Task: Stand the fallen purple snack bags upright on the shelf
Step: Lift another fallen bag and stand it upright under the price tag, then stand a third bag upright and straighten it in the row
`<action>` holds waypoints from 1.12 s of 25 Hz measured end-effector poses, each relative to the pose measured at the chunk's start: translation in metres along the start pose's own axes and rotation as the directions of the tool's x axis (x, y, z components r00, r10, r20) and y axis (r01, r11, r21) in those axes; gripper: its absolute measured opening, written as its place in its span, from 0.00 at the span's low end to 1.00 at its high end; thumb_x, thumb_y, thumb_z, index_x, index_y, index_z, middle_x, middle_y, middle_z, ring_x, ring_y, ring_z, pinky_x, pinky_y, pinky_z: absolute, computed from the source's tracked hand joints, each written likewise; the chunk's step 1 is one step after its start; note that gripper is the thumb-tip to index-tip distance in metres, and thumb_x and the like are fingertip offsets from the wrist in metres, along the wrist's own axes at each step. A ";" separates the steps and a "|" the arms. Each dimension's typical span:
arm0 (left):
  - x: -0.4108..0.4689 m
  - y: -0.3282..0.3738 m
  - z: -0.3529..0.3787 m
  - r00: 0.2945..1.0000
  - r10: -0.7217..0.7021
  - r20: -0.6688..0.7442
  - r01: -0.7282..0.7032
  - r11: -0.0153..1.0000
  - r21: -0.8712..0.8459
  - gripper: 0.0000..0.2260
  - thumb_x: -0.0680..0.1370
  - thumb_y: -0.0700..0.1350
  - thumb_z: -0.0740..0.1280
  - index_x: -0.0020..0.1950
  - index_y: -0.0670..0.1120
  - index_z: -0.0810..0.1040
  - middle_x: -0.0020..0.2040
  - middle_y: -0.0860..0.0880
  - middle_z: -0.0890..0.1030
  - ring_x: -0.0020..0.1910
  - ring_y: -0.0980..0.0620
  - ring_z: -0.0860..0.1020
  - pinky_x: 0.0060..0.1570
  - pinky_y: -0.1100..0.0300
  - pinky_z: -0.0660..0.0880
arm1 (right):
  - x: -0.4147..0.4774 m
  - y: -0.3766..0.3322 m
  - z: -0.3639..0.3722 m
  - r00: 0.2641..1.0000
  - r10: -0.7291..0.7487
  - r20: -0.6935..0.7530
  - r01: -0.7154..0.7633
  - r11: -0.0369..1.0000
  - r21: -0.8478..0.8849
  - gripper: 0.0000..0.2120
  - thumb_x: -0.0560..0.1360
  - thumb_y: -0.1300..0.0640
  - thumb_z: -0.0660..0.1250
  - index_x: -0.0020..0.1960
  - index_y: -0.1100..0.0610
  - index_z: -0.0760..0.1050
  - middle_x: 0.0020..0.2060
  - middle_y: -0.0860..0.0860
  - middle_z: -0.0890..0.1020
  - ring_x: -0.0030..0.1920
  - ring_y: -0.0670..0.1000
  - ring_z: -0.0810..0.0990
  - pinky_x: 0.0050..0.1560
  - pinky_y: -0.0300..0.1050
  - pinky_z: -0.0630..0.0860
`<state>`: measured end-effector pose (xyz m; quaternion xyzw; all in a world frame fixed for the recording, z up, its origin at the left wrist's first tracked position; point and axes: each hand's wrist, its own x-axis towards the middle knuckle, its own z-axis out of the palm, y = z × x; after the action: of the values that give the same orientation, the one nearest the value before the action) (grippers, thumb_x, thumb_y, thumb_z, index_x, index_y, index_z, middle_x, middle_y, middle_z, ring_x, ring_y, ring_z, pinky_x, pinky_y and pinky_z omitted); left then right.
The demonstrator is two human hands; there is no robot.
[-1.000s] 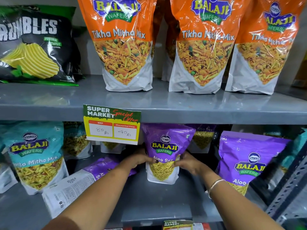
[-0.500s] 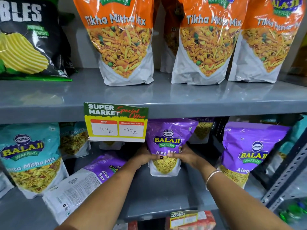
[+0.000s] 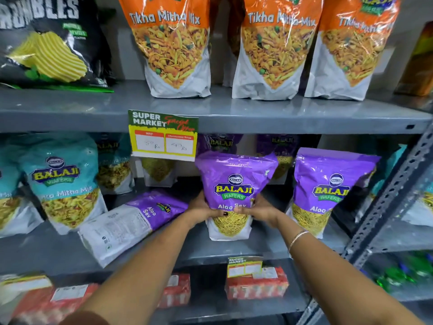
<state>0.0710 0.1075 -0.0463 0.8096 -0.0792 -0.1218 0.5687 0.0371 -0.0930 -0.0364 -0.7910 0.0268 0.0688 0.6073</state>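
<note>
A purple Aloo Sev bag (image 3: 234, 181) stands upright in the middle of the grey middle shelf (image 3: 234, 249). My left hand (image 3: 201, 208) grips its left side and my right hand (image 3: 262, 209) grips its right side, thumbs across the front. To the left a second purple bag (image 3: 131, 221) lies fallen on its back, its top pointing right and its white printed panel facing up. A third purple bag (image 3: 328, 191) stands upright at the right. More purple bags (image 3: 220, 141) stand behind in shadow.
Teal Balaji bags (image 3: 63, 181) stand at the left of the same shelf. A yellow price tag (image 3: 164, 137) hangs from the upper shelf edge. Orange Tikha Mitha bags (image 3: 173, 45) and a black chips bag (image 3: 46, 43) sit above. A perforated metal upright (image 3: 393, 202) borders the right. Red packs (image 3: 257, 287) lie below.
The held purple bag has come forward toward the shelf's front edge and sits taller in view, with both hands still on its sides. The camera has moved closer.
</note>
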 end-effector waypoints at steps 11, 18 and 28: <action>-0.050 0.017 0.023 0.992 -0.089 -0.086 0.088 0.996 -0.008 0.42 0.59 0.37 0.79 0.69 0.40 0.60 0.67 0.41 0.73 0.65 0.44 0.73 0.66 0.47 0.71 | -0.044 -0.008 -0.006 0.999 -0.043 0.025 0.045 0.996 -0.074 0.28 0.69 0.64 0.72 0.66 0.61 0.65 0.55 0.51 0.76 0.55 0.50 0.75 0.39 0.29 0.76; -0.068 0.018 -0.020 0.983 -0.148 -0.104 0.169 0.959 0.229 0.34 0.69 0.46 0.74 0.69 0.39 0.61 0.66 0.49 0.69 0.66 0.50 0.68 0.64 0.60 0.67 | -0.038 -0.033 0.014 0.697 0.708 0.109 -0.373 0.489 -0.788 0.18 0.74 0.48 0.65 0.45 0.65 0.71 0.39 0.59 0.77 0.37 0.57 0.78 0.61 0.55 0.75; -0.028 -0.049 -0.181 0.964 -0.168 -0.207 0.262 0.747 0.611 0.35 0.74 0.57 0.64 0.74 0.40 0.59 0.74 0.40 0.65 0.72 0.42 0.65 0.69 0.54 0.66 | 0.029 -0.055 0.186 0.777 0.594 0.209 -0.478 0.773 -0.418 0.26 0.75 0.41 0.58 0.52 0.67 0.67 0.38 0.59 0.73 0.35 0.59 0.81 0.63 0.56 0.72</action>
<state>0.0955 0.2945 -0.0306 0.9635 0.0182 -0.0963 0.2492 0.0587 0.1022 -0.0353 -0.8189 0.1402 0.3762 0.4101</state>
